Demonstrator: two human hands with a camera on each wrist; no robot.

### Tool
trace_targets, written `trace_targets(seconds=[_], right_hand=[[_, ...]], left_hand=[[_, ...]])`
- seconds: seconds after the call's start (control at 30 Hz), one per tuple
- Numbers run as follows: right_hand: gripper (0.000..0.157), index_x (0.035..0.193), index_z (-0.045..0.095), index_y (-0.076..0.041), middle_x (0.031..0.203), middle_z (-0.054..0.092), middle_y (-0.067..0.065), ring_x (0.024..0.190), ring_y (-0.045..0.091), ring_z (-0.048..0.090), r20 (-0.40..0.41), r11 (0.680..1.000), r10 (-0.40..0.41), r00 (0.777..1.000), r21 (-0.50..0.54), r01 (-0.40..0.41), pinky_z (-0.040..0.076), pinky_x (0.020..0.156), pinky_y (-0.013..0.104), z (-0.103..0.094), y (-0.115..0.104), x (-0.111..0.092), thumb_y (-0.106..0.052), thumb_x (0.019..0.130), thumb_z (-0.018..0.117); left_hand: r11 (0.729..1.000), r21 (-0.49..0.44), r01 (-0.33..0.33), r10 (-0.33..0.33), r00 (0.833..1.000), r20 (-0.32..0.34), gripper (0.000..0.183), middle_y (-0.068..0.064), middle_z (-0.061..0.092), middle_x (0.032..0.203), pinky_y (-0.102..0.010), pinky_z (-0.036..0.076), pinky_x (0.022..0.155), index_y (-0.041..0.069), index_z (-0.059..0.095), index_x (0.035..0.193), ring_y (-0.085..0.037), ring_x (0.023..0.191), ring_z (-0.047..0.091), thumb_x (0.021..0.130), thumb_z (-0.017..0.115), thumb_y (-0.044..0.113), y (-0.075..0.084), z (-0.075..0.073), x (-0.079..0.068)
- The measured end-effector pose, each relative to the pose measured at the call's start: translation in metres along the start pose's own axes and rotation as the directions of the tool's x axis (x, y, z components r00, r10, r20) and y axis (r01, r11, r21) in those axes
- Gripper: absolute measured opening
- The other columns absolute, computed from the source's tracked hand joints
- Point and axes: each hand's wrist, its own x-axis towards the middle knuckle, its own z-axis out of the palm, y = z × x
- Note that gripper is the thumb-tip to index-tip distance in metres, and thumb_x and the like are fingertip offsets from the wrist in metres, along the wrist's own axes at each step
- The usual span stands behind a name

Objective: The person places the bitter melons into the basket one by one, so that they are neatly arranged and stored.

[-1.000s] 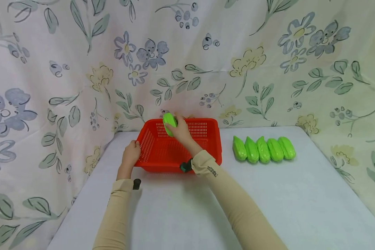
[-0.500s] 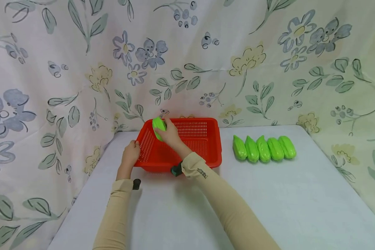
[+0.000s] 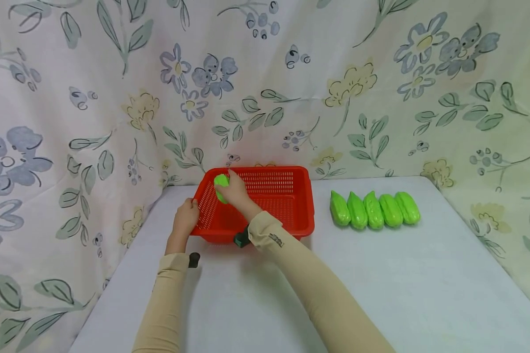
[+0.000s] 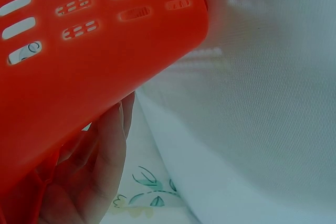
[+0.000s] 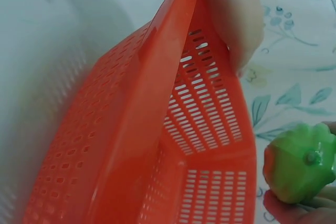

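A glossy light-green bitter melon [image 3: 221,182] is in my right hand [image 3: 237,191], thumb and fingers around it, over the left part of the red plastic basket [image 3: 287,170]. In the right wrist view the bitter melon [image 5: 299,169] shows its ribbed end with a small stem stub, above the basket's wall. My left hand [image 3: 185,218] grips the basket's left rim. Seen from the left wrist, its fingers [image 4: 111,142] curl beneath the red rim. The visible part of the basket's floor is bare; the right arm hides some of it.
Several more green bitter melons [image 3: 374,211] lie side by side in a row to the right of the basket. All stand on a white-covered table [image 3: 424,284]. A floral curtain [image 3: 313,88] hangs right behind the table and along its left side.
My right hand has carried the bitter melon leftward across the basket, then slightly lower. The left hand has stayed on the rim, and the row of bitter melons has not moved.
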Motion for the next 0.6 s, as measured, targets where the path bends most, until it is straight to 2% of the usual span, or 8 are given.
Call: trace_targets(seconds=[0.2, 0.23, 0.33, 0.43, 0.47, 0.6], right_hand=[[0.069, 0.149, 0.036, -0.005, 0.144, 0.049, 0.015, 0.125, 0.028, 0.052, 0.072, 0.996, 0.090, 0.993, -0.012, -0.089, 0.046, 0.105, 0.037, 0.010, 0.007, 0.015, -0.023, 0.091, 0.068], [0.069, 0.147, 0.039, -0.005, 0.140, 0.053, 0.015, 0.119, 0.026, 0.055, 0.067, 0.997, 0.073, 0.995, -0.033, -0.071, 0.049, 0.099, 0.034, 0.015, 0.013, 0.021, -0.026, 0.089, 0.070], [0.071, 0.146, 0.041, -0.005, 0.138, 0.054, 0.014, 0.116, 0.025, 0.056, 0.091, 0.992, 0.100, 0.991, -0.080, -0.093, 0.051, 0.096, 0.033, 0.021, 0.016, 0.028, -0.030, 0.087, 0.072], [0.068, 0.145, 0.042, -0.005, 0.138, 0.055, 0.014, 0.116, 0.025, 0.057, 0.103, 0.989, 0.132, 0.986, -0.087, -0.123, 0.051, 0.097, 0.035, 0.023, 0.010, 0.024, -0.027, 0.088, 0.072], [0.068, 0.147, 0.040, -0.005, 0.141, 0.052, 0.014, 0.121, 0.027, 0.055, 0.120, 0.984, 0.168, 0.978, -0.079, -0.159, 0.048, 0.101, 0.037, 0.020, 0.002, 0.018, -0.023, 0.089, 0.071], [0.061, 0.144, 0.044, -0.003, 0.137, 0.055, 0.014, 0.119, 0.026, 0.055, 0.136, 0.973, 0.212, 0.968, -0.124, -0.196, 0.048, 0.101, 0.035, 0.020, -0.004, 0.010, -0.021, 0.091, 0.068]], left_hand=[[1.000, 0.000, -0.010, 0.010, 1.000, -0.008, 0.051, -0.030, 0.049, 0.140, -0.054, 0.045, 0.096, -0.004, 0.036, 0.144, -0.040, 0.117, 0.054, 0.107, 0.022, 0.029, 0.000, 0.000, -0.001], [1.000, -0.001, -0.009, 0.009, 1.000, -0.008, 0.051, -0.030, 0.049, 0.140, -0.054, 0.044, 0.096, -0.004, 0.036, 0.144, -0.040, 0.117, 0.054, 0.107, 0.022, 0.029, 0.000, 0.000, -0.001], [1.000, 0.001, -0.009, 0.009, 1.000, -0.008, 0.051, -0.030, 0.048, 0.140, -0.055, 0.043, 0.098, -0.004, 0.036, 0.144, -0.041, 0.119, 0.053, 0.107, 0.022, 0.029, -0.001, 0.000, -0.001], [1.000, 0.005, -0.012, 0.012, 1.000, -0.013, 0.051, -0.030, 0.048, 0.140, -0.055, 0.043, 0.099, -0.005, 0.037, 0.143, -0.041, 0.119, 0.053, 0.107, 0.022, 0.028, 0.000, 0.000, -0.001], [1.000, 0.005, -0.014, 0.014, 1.000, -0.016, 0.050, -0.030, 0.049, 0.139, -0.055, 0.043, 0.098, -0.005, 0.038, 0.142, -0.041, 0.118, 0.053, 0.107, 0.023, 0.028, 0.000, 0.000, -0.001], [1.000, 0.007, -0.023, 0.024, 1.000, -0.020, 0.050, -0.031, 0.049, 0.138, -0.056, 0.042, 0.099, -0.005, 0.038, 0.141, -0.042, 0.118, 0.053, 0.107, 0.023, 0.028, 0.000, 0.000, -0.001]])
